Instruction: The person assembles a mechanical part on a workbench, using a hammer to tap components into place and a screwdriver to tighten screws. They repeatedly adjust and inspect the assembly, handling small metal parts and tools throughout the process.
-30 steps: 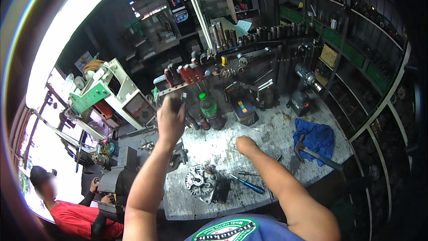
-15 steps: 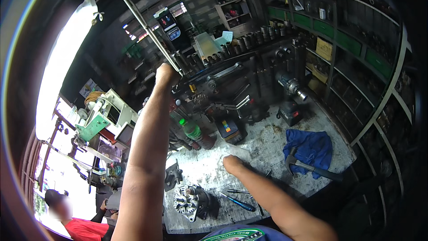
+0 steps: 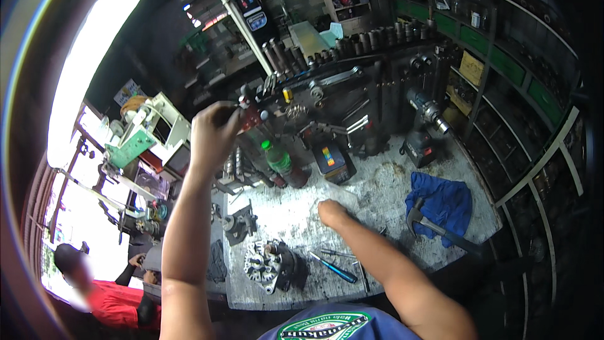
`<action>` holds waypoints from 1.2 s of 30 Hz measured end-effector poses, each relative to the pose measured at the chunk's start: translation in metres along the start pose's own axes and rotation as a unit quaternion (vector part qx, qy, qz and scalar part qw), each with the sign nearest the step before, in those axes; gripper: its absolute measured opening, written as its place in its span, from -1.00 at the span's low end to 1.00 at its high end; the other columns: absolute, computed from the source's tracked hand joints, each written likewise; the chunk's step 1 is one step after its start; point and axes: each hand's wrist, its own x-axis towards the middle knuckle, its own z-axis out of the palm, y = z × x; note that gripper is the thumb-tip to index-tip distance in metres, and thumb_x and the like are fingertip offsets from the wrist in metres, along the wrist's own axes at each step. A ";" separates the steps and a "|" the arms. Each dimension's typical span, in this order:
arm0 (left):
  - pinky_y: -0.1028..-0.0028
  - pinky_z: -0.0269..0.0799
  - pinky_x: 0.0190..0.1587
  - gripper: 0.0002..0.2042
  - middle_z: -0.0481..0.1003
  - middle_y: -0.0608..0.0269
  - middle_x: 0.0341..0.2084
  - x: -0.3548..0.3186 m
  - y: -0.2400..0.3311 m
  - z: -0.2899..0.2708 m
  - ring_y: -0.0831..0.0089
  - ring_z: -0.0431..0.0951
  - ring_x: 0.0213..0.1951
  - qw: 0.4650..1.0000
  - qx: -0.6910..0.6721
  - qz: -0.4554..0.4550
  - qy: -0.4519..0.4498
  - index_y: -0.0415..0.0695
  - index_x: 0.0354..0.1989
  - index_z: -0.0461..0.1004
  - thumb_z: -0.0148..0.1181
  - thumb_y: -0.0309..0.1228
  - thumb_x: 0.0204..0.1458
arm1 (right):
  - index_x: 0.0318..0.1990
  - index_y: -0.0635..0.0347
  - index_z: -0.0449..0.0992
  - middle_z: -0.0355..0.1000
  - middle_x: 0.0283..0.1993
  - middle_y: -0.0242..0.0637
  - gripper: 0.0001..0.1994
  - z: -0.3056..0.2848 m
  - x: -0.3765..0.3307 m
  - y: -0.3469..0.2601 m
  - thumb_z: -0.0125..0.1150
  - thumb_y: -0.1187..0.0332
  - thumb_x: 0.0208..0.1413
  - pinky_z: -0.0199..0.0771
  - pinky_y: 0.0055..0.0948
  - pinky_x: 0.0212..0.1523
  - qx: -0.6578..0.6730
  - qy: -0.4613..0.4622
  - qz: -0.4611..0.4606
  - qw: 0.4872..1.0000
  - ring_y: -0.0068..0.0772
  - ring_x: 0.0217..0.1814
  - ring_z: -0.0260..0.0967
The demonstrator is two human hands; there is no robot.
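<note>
My left hand (image 3: 214, 131) is raised over the tool rack at the back left of the bench. Its thumb and fingers are apart, beside a red tool holder (image 3: 251, 117), and nothing shows between them. My right hand (image 3: 331, 214) rests closed on the bench, next to a clear plastic sheet (image 3: 340, 192); what it holds, if anything, is hidden. Between my forearms lies an alternator (image 3: 269, 267). To its right are a blue-handled screwdriver (image 3: 335, 268) and several thin tools. A green-capped bottle (image 3: 280, 162) stands behind.
A hammer (image 3: 434, 225) lies on a blue cloth (image 3: 448, 196) at the right. A cordless impact wrench (image 3: 425, 116) stands behind it. Sockets (image 3: 371, 43) line the back rack, with a small dark box (image 3: 331, 164) in front. A person in red (image 3: 116, 302) is at lower left.
My left hand has come away from the slanted metal pole and down to the tool rack, its fingers opening. My right hand stays on the bench. The view has shifted slightly.
</note>
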 end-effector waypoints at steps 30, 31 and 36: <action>0.48 0.63 -0.20 -0.83 0.68 0.23 -0.33 -0.535 -0.144 -0.070 0.55 0.66 -0.32 0.829 -0.292 -0.476 0.028 -0.38 -0.05 0.66 0.35 -0.49 0.36 | 0.12 0.35 0.73 0.65 0.20 0.23 -0.66 -0.013 -0.010 -0.019 0.26 0.56 0.20 0.71 0.02 0.25 -0.222 -0.068 0.060 0.971 0.20 0.26 0.67; 0.48 0.63 -0.20 -0.83 0.68 0.23 -0.32 -0.532 -0.140 -0.066 0.55 0.66 -0.32 0.828 -0.291 -0.477 0.031 -0.38 -0.04 0.66 0.36 -0.49 0.35 | 0.11 0.34 0.73 0.66 0.19 0.22 -0.66 -0.013 -0.011 -0.017 0.25 0.55 0.21 0.71 0.03 0.24 -0.217 -0.055 0.054 0.973 0.20 0.25 0.67; 0.49 0.62 -0.19 -0.82 0.69 0.23 -0.33 -0.531 -0.110 -0.044 0.54 0.67 -0.31 0.820 -0.279 -0.500 0.025 -0.36 -0.02 0.67 0.38 -0.47 0.35 | 0.03 0.31 0.77 0.69 0.11 0.18 -0.71 -0.012 -0.020 -0.009 0.24 0.54 0.23 0.71 0.05 0.21 -0.197 -0.026 0.034 0.979 0.21 0.20 0.69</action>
